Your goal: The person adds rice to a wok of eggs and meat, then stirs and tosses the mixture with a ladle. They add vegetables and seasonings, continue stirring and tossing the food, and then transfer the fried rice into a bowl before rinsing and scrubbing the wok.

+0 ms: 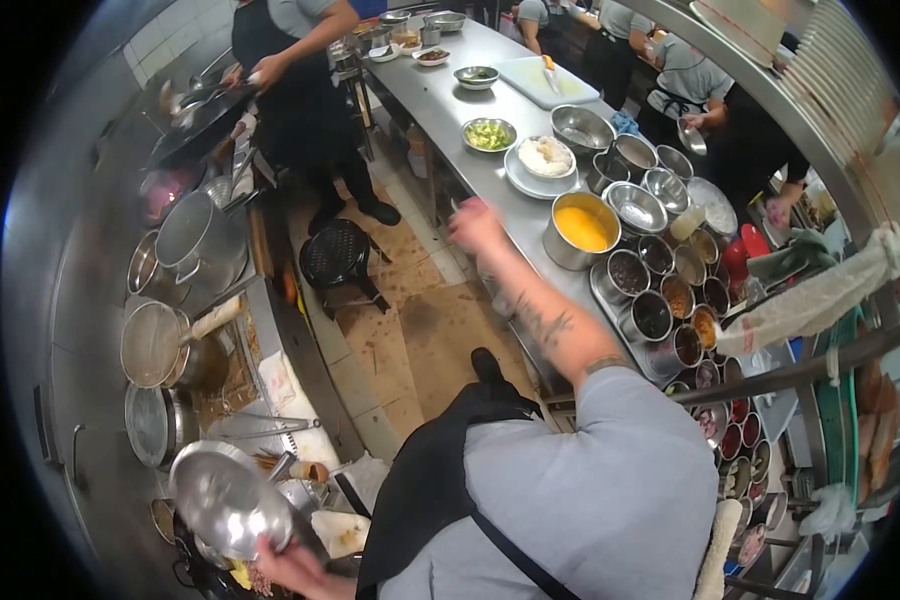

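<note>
My left hand (295, 567) grips the rim of a shiny metal bowl (230, 500) at the lower left. The bowl is tilted above a dark pan (202, 578) that shows bits of yellow and brown food (245, 575). My right hand (478, 226) reaches out over the aisle, beside the edge of the steel table (425, 105). Its fingers are blurred, so their grip does not show. Nearest to it are a white plate with a bowl of white food (545, 157), a bowl of chopped green food (488, 134) and a pot of orange-yellow liquid (583, 229).
A co-worker (295, 90) handles a wok (195, 125) at the stove. A black stool (340, 255) stands in the aisle. Several ingredient tins (652, 315) crowd the table's right side. A strainer (155, 345) and a large pot (200, 240) line the left. Other people work at the back.
</note>
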A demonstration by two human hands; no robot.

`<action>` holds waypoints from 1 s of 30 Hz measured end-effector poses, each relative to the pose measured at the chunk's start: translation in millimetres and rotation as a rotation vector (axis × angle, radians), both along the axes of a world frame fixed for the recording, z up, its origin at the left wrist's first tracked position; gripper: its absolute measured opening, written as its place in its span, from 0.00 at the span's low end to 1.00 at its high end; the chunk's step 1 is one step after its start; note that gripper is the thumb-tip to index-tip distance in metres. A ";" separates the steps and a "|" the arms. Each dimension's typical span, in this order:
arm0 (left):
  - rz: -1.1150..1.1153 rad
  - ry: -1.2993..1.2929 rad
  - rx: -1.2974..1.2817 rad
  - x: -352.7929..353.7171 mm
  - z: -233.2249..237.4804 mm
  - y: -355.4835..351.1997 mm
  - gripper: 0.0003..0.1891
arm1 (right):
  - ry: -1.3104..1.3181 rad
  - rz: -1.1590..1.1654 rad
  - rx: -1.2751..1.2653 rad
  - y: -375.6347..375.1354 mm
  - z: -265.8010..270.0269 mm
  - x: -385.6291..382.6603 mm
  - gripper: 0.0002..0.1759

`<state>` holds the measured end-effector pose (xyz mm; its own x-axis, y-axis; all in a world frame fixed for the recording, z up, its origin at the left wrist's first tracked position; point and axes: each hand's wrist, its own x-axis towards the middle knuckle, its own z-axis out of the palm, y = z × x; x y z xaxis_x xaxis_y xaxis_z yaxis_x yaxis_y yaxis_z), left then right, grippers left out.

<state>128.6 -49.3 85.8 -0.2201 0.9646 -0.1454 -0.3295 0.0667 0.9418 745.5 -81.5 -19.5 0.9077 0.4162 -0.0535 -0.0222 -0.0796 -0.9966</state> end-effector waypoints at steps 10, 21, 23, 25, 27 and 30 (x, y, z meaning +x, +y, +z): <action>-0.811 0.055 -0.343 376.4 -98.6 26.6 0.22 | 0.420 -0.434 -0.095 -127.8 -10.9 281.1 0.18; -1.409 0.175 -0.367 584.0 -71.9 -2.6 0.23 | 0.518 -0.262 -0.154 -133.4 4.2 338.0 0.10; -1.575 0.210 -0.307 612.4 -59.2 -5.6 0.24 | 0.461 -0.244 -0.136 -144.6 25.4 346.8 0.07; -1.710 0.200 -0.258 648.1 -44.7 -17.5 0.25 | 0.394 -0.235 -0.116 -156.7 63.8 353.8 0.07; -1.820 0.100 -0.340 682.6 -19.8 -42.4 0.26 | 0.328 -0.183 -0.060 -167.9 95.9 365.0 0.07; -1.946 0.012 -0.429 693.4 -10.0 -58.1 0.29 | 0.214 -0.083 -0.024 -169.0 149.9 355.2 0.06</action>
